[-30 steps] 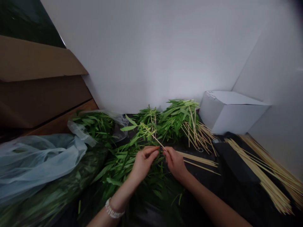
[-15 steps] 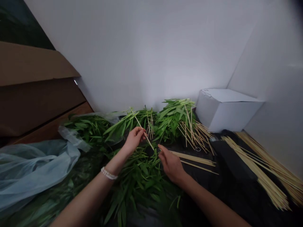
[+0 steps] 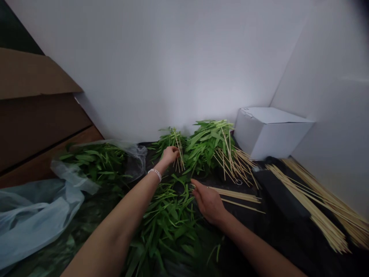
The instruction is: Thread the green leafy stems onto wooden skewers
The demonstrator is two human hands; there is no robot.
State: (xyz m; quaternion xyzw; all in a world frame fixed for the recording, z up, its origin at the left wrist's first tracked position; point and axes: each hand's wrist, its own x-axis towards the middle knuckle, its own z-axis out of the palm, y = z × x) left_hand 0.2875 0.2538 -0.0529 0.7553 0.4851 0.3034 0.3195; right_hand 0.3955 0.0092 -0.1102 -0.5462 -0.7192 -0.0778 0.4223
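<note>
My left hand [image 3: 170,154] is stretched forward to the small pile of skewered greens [image 3: 170,134] by the wall. Its fingers are pinched on a thin bamboo skewer [image 3: 179,148] among others there. My right hand [image 3: 209,203] is held low beside loose leafy greens [image 3: 173,215], its fingers curled and pressed together. Whatever is in them is hidden. Several bamboo skewers [image 3: 239,194] lie just behind and to the right of it. A larger heap of skewered greens [image 3: 211,138] lies against the wall, bare skewer ends pointing toward the right front.
On the right lie bundles of bamboo sticks [image 3: 314,207] and a black block-like object [image 3: 284,196]. A white box [image 3: 271,134] stands in the corner. Left are a clear bag of greens [image 3: 98,159], a pale plastic bag [image 3: 37,219] and a cardboard box [image 3: 34,111].
My left hand has moved forward, bringing the skewer with its greens from the middle onto the small pile. My right hand has stayed almost in place. The view has shifted slightly.
</note>
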